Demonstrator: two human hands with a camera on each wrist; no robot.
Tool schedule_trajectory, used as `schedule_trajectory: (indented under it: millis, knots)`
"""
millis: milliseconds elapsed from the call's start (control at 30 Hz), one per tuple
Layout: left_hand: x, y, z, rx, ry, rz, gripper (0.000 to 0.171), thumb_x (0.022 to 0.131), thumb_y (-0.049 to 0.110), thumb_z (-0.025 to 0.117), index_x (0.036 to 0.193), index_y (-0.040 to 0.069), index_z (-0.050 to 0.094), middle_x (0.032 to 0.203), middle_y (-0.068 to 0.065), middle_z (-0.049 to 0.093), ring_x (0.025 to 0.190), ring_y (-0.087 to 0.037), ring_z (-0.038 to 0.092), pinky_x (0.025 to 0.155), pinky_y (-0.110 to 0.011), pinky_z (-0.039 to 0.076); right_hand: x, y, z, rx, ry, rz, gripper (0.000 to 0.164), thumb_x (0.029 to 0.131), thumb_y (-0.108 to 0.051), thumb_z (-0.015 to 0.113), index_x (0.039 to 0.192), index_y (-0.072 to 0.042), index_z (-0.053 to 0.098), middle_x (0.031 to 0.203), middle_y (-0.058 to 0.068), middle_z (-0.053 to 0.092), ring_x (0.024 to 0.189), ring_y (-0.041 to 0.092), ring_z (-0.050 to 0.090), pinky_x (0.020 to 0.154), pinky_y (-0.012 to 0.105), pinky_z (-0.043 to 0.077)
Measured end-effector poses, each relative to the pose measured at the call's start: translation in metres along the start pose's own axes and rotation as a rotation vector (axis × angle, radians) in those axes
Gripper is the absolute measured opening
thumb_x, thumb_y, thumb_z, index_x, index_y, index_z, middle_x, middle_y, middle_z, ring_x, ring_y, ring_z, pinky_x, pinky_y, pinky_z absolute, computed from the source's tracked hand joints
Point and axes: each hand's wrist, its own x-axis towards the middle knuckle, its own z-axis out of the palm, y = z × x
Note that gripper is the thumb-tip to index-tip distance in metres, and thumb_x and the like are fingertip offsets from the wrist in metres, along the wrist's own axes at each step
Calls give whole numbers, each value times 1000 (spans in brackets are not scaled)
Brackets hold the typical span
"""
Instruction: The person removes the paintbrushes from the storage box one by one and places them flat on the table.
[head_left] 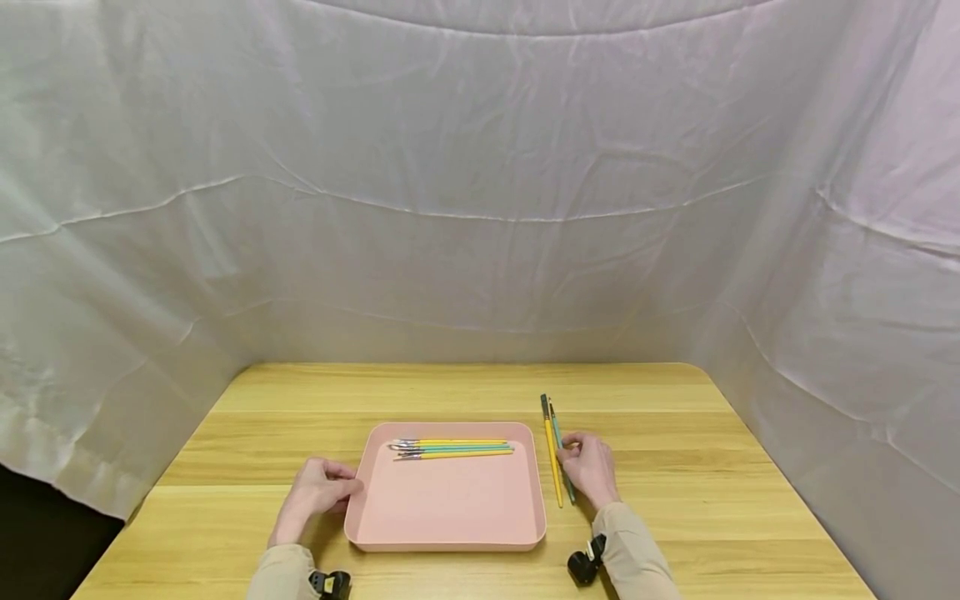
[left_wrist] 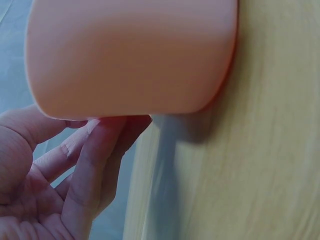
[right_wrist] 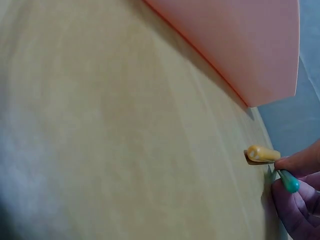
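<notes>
- Left hand (head_left: pixel 318 492): fingers pinch left rim of pink tray (head_left: pixel 450 512), thumb at the rim; tray extends to the right of these fingers.
- Right hand (head_left: pixel 590 467): fingers narrow, holding teal brush (head_left: pixel 557 427) between thumb and fingertips; dark bristle end points away beyond fingers, handle end sticks out toward the wrist.
- Yellow brush (head_left: pixel 552 450): lies on bench (head_left: pixel 720 492) just left of right fingers, between them and tray, roughly alongside teal brush, dark bristles also pointing away.
- Brush bunch (head_left: pixel 453 451), yellow and teal handles: lies inside tray, crosswise near far side, right of left fingers, left of right fingers; bristle ends toward left fingers.
</notes>
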Motion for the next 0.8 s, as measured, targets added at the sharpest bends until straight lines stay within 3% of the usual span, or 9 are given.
schedule_trajectory:
  millis: [167,400,800]
  knots:
    - [3,-4,-3,-7,-47,27,18,77,0,73,91,-11,71,75,-8,72,66,-15,69,60,-29,62,0,1,1,-13,-11,-13,20,84,-10,71,100,1,74,76,7,71,69,16,60,66,31,48]
    - [0,1,0,10,14,-14,19,77,-2,74,93,-12,71,76,-8,71,67,-17,69,60,-31,62,1,1,0,-3,-8,-27,19,83,-10,73,99,0,75,73,6,70,67,14,60,63,29,47]
    - [1,2,2,8,13,-4,19,78,-3,73,94,-14,70,75,-8,72,67,-17,69,61,-32,63,0,3,1,14,2,-47,16,84,-12,74,96,-1,76,71,5,65,65,13,54,59,26,42]
